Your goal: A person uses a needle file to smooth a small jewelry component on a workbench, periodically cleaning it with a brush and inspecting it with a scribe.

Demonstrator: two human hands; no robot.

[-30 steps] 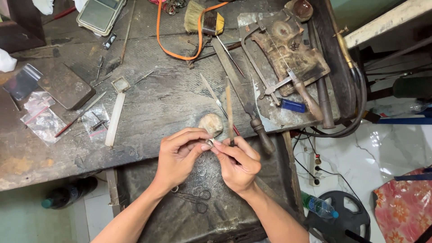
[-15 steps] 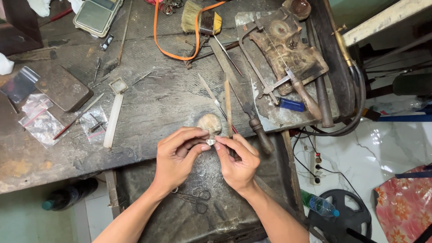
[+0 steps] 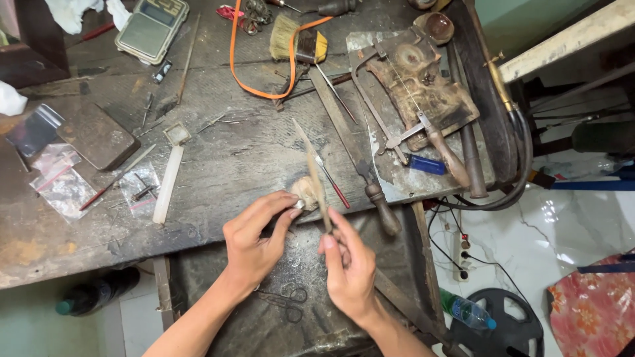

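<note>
Both forearms come up from the bottom edge, meeting over the front lip of the workbench [image 3: 218, 165]. Left hand [image 3: 254, 241] is curled, thumb and forefinger pinched on a small pale metal piece [image 3: 299, 205] held against the worn wooden bench pin [image 3: 305, 190]; what the piece is, can't say, too small, maybe a ring. Right hand [image 3: 347, 268] is closed w/ fingers wrapped round the lower end of a slim file [image 3: 312, 170], thumb up along it.

The file's long axis runs from the right hand up and slightly left, tip pointing away from the person over the bench, lying across the pin just beside the pinched piece.

Containers: below the hands a dark, dusty catch tray [image 3: 198, 291] under the bench edge, w/ a pair of scissors [image 3: 286, 301] lying in it. At left, clear zip bags [image 3: 63, 185] w/ small bits inside, contents too small to name.

Round about: a big flat file w/ wooden handle [image 3: 354, 155], a saw frame [image 3: 403, 112], a brush [image 3: 297, 41] w/ an orange strap [image 3: 254, 66] looped near it, a pocket scale [image 3: 151, 26] at top left, and a white stick [image 3: 167, 185] near the bags.
</note>
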